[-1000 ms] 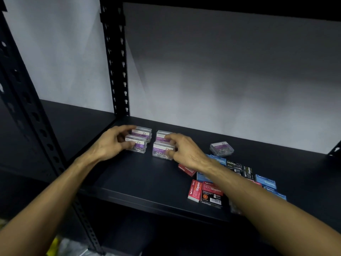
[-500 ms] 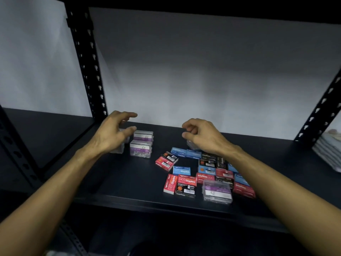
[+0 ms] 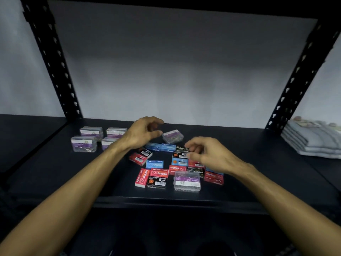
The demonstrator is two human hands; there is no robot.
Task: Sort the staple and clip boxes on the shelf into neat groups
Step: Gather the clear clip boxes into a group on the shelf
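Four clear clip boxes (image 3: 96, 138) sit grouped at the shelf's (image 3: 55, 174) left, with two more loose: one (image 3: 172, 136) behind the mixed staple boxes (image 3: 166, 167), one (image 3: 187, 181) at their front. Left hand (image 3: 142, 133) hovers open and empty near the rear loose box; right hand (image 3: 208, 154), fingers curled but empty, hangs over the staples.

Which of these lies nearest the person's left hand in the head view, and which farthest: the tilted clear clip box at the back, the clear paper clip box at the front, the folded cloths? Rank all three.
Measured from the left hand:
1. Tilted clear clip box, just to its right at the back.
2. Clear paper clip box, at the front, near the shelf edge.
3. Folded cloths, far right, beyond the upright.
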